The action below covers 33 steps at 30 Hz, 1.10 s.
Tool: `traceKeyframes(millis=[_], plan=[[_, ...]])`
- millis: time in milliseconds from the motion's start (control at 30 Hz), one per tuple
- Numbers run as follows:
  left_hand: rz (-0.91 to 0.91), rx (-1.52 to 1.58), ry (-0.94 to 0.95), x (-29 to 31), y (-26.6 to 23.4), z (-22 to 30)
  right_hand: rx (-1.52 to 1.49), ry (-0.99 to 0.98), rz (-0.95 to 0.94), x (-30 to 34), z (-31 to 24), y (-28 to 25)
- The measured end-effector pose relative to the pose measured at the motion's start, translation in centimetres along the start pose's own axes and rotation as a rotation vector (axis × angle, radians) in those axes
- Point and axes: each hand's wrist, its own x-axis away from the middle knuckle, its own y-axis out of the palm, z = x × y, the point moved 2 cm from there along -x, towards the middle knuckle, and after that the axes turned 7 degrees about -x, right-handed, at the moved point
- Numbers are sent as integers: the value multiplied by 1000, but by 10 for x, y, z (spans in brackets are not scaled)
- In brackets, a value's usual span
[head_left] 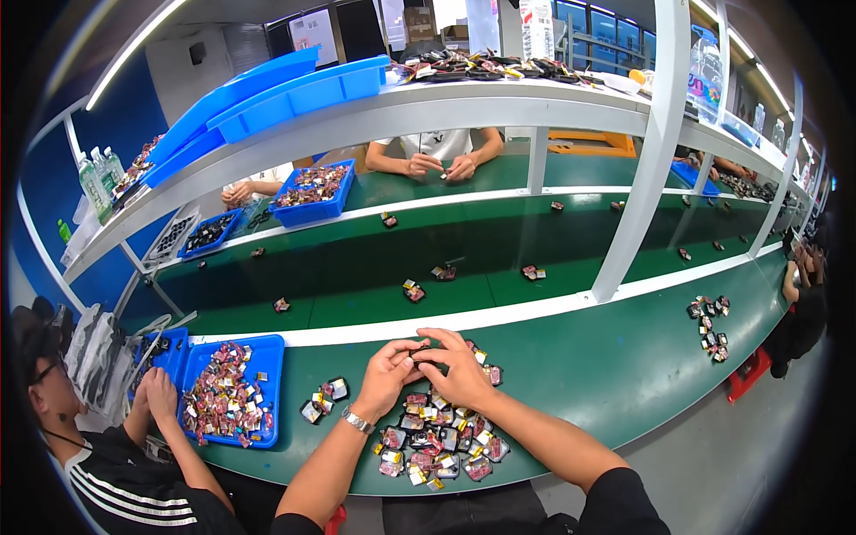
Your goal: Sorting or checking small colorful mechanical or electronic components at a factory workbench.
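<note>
My left hand and my right hand meet above the green work surface, fingertips pinched together on a small dark piece. Most of that piece is hidden by the fingers, so its exact kind does not show. A watch circles my left wrist. Just below the hands lies a loose pile of small black-cased electronic units with reddish, white and yellow parts. A few similar units lie left of my left forearm.
Left stands a blue tray heaped with reddish parts, beside a seated co-worker. Beyond a white rail, a green conveyor belt carries scattered units. A white post and overhead shelf cross the view. More units lie right.
</note>
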Motion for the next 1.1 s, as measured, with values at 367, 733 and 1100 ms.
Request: traceKeyframes(millis=[367,733,1100], plan=[[4,26,-42,-2,2,2,139,-141,119,-8,-11,-5],[23,23,-57,-1,0,0,239,-225,122,-5,-14,-2],[30,23,-61,-1,2,-2,208,-186,161,-6,-13,-3]])
